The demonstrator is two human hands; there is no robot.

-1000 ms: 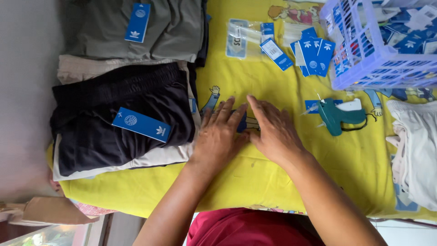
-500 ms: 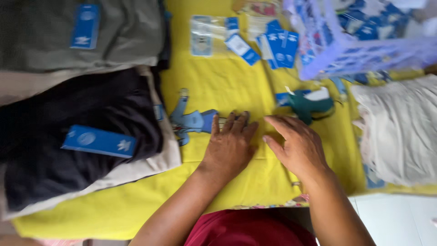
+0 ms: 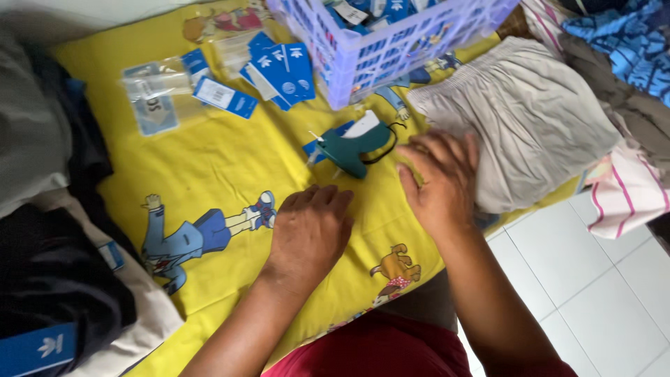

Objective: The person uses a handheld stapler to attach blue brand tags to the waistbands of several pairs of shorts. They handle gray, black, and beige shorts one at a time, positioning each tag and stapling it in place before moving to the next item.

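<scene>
Far left: stack of folded dark and grey clothes [image 3: 49,265], blue tag [image 3: 35,351] on the near one. Yellow cartoon-print sheet [image 3: 209,160] covers the surface. Far on the sheet: clear plastic bags [image 3: 150,98], then a loose pile of blue tags [image 3: 276,66]. Left hand [image 3: 310,234] lies flat, palm down on the sheet, fingers together and stretched out, holding nothing. Just beyond it, between both hands, a green tagging gun [image 3: 352,146] lies on the sheet; neither hand has hold of it. Purple plastic basket [image 3: 391,49] far centre, more blue tags inside. Right hand [image 3: 440,178] is open, fingers spread, resting on the near-left edge of the folded beige shorts [image 3: 520,119], pressing rather than gripping. Shorts sit at the right end of the sheet, just right of the tagging gun. Far right: more loose clothes [image 3: 621,63], blue and striped; white tiled floor [image 3: 600,293] near right.
</scene>
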